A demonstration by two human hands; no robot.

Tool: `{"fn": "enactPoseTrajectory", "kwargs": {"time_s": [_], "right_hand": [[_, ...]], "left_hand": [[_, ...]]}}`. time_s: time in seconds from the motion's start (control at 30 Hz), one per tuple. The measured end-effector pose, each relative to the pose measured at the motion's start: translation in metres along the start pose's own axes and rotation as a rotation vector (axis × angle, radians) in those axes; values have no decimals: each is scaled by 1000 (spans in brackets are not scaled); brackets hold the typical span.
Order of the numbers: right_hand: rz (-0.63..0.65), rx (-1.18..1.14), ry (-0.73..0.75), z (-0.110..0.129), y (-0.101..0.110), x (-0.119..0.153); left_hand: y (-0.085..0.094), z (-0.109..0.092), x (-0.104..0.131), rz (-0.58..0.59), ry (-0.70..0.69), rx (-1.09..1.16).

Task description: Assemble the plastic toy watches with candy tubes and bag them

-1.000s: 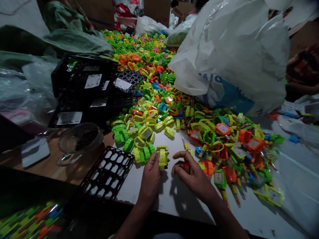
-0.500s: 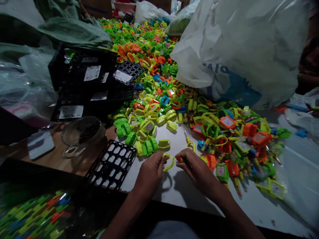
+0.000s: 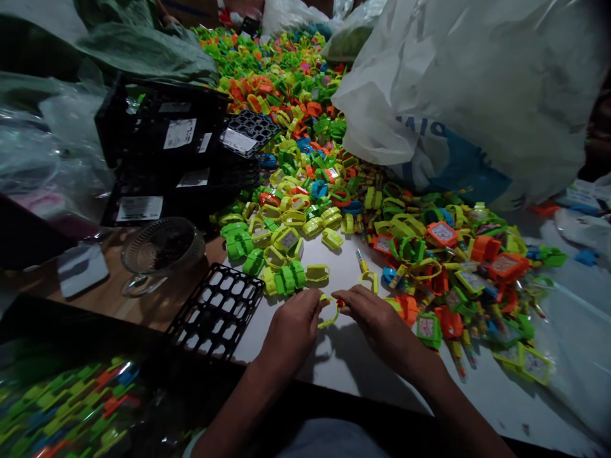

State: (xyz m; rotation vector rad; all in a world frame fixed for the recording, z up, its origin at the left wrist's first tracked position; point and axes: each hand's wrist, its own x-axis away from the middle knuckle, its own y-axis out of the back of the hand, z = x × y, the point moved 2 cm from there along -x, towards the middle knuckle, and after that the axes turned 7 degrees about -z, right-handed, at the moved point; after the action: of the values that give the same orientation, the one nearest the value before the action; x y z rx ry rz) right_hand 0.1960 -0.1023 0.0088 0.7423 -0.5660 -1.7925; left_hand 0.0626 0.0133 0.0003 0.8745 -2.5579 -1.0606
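My left hand (image 3: 292, 327) pinches a yellow toy watch (image 3: 330, 322), whose looped strap shows to the right of the fingers. Close beside the strap, my right hand (image 3: 379, 324) is closed on a small red-ended piece, mostly covered by the fingertips; its kind is unclear. The two hands nearly meet over the white tabletop (image 3: 344, 369). Just beyond them lie another yellow watch (image 3: 317, 273) and a row of green watches (image 3: 289, 278). A slim tube with coloured contents (image 3: 361, 259) lies by a yellow strap (image 3: 369, 280).
A black perforated tray (image 3: 217, 312) lies left of my hands, near a glass cup (image 3: 162, 245) and stacked black trays (image 3: 157, 146). Piled toy watches (image 3: 272, 89) stretch to the back and right. A large white plastic bag (image 3: 472, 76) stands at the back right.
My right hand has moved slightly left, bringing its fingertips up to the yellow watch's strap. The whole view has shifted a little.
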Motion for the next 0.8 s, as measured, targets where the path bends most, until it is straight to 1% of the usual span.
{"fn": "enactPoseTrajectory", "kwargs": {"time_s": [0.07,0.2,0.27,0.37,0.47,0.53,0.57,0.63,0.67,0.7,0.73,0.8], "right_hand": [[49,66,3,3,1,1],[143,251,66,17,5,4],[155,387,132,23,4,5],[153,572,234,23,-4,10],[162,643,298,18,-17,18],[149,629,301,15,-22,23],[132,610,292,14,-22,26],[82,565,263,8,-11,29],[34,559,242,4,0,30],[-36,573,208,0,15,30],[-135,612,154,-6,34,29],[-389,759,-16,-16,73,26]], "left_hand": [[1,0,0,22,12,14],[7,-3,1,120,110,91],[8,-3,2,161,162,129],[4,0,2,192,242,211],[-3,6,3,218,279,329],[-7,7,3,250,279,364],[-9,6,2,263,273,367],[-8,0,-1,269,252,374],[-5,-3,-4,247,235,382],[-2,-6,-9,194,208,378],[3,-9,-15,110,166,350],[13,-12,-28,-101,38,192]]}}
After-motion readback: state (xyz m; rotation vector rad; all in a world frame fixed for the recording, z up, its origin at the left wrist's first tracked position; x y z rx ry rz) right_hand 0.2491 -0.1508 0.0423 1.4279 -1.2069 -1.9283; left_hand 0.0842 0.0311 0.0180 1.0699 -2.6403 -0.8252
